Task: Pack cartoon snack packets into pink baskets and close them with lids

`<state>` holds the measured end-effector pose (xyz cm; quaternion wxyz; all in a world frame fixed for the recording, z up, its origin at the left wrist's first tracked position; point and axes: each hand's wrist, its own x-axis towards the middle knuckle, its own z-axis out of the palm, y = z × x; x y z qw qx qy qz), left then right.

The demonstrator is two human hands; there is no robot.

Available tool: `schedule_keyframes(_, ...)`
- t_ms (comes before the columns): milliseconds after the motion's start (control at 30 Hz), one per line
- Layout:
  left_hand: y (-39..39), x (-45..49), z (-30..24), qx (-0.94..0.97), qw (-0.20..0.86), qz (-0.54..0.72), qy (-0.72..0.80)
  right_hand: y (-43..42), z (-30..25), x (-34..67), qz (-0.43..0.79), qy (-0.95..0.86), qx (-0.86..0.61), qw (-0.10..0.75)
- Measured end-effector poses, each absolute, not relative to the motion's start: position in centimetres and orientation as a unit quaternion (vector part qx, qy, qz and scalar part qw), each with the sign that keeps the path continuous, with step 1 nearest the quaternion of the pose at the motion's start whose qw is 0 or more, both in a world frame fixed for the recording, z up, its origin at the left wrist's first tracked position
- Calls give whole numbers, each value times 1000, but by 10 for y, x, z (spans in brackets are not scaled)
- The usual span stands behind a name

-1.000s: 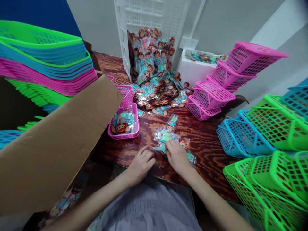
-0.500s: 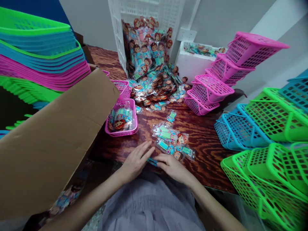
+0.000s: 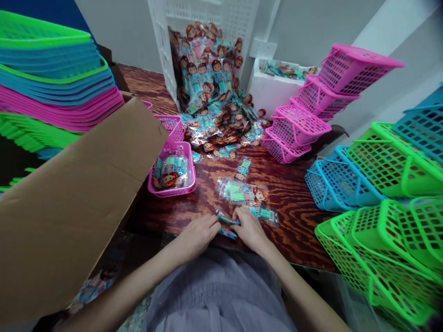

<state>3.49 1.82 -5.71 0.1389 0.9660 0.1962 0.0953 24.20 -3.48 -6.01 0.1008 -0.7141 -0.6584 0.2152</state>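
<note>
Near the table's front edge, my left hand and my right hand face each other, fingers closed on a clear plastic packet tilted between them. Another blue packet lies just below it, close to the left fingertips. Beyond the hands is a loose group of cartoon-figure packets with blue and green pieces inside. One more packet lies farther back. To the left, a pink basket holds several of the same packets.
A white crate spills a large heap of packets onto the table. Pink baskets, blue baskets and green baskets stand on the right. A cardboard flap and nested baskets occupy the left.
My hands have drawn a little apart, and a packet now stands tilted between them. The right hand has shifted slightly up over the near packets. The view has moved a little.
</note>
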Motion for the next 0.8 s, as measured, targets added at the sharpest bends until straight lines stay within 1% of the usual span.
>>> schedule_keyframes(100,19,40,-66,967,91,158,177,-40,-50,234,282,-671,-671,145)
schedule_keyframes(200,18,44,-71,971,98,141,167,-32,-40,243,341,-703,-603,161)
schedule_keyframes(233,18,44,-71,972,106,125,168,-25,-38,251,326,-710,-603,160)
schedule_keyframes(300,17,45,-70,973,116,97,175,-9,-39,269,218,-715,-648,145)
schedule_keyframes(367,16,45,-67,973,120,72,184,6,-42,287,91,-706,-695,103)
schedule_keyframes(433,15,44,-65,973,123,43,193,15,-45,298,36,-707,-704,54)
schedule_keyframes(500,14,43,-64,971,128,20,199,15,-47,301,12,-715,-698,39)
schedule_keyframes(633,13,41,-66,969,133,35,206,1,-49,295,-35,-720,-691,54)
schedule_keyframes(800,16,41,-69,964,148,82,205,-3,-53,289,37,-724,-685,73)
